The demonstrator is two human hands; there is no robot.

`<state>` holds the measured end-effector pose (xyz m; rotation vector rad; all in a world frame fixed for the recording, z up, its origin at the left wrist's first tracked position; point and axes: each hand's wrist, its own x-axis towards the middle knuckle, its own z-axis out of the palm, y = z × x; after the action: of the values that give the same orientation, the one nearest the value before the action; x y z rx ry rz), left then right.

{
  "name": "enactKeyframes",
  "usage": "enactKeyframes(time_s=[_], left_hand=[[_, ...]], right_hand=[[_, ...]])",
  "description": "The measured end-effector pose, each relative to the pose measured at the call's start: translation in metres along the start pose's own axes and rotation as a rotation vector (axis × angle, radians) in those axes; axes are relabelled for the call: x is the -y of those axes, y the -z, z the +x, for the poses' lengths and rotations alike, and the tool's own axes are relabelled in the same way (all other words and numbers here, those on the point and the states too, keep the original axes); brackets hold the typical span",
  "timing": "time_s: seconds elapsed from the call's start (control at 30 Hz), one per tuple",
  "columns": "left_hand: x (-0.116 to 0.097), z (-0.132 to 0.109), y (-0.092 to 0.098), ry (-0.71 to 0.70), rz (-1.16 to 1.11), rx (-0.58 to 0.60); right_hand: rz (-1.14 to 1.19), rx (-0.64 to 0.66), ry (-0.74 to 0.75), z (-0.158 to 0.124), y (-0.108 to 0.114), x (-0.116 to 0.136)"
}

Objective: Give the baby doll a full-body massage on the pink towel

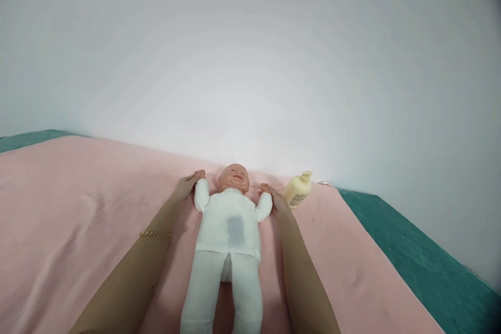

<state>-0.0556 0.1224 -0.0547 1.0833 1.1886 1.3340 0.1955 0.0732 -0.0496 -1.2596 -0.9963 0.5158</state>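
We are resting our left hand and right hand, set apart, against the raised arms of the doll lying face-up on the pink cloth, but we cannot tell whether either is gripping.

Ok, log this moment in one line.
left hand: at doll's hand | right hand: at doll's other hand | bottle: beside right hand

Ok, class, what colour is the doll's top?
The doll's top is white with a grey patch; see the head view.
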Motion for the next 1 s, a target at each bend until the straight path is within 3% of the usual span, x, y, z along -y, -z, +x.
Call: enactKeyframes(time_s=[0.2,0.57,0.83,1.0], left_hand=[[0.002,-0.002,0.001,0.032,-0.064,-0.004],[0.002,-0.01,0.003,-0.151,-0.31,-0.032],[-0.022,-0.064,0.011,-0.302,-0.154,-0.207],[-0.02,-0.095,0.018,-0.358,-0.178,-0.269]], right_hand=[[-0.006,-0.039,-0.011,0.001,0.015,0.006],[0.017,-0.068,0.015,0.005,0.035,0.032],[0.034,-0.059,0.032,-0.01,0.062,0.045],[0.058,-0.02,0.016,-0.031,0.081,0.042]])
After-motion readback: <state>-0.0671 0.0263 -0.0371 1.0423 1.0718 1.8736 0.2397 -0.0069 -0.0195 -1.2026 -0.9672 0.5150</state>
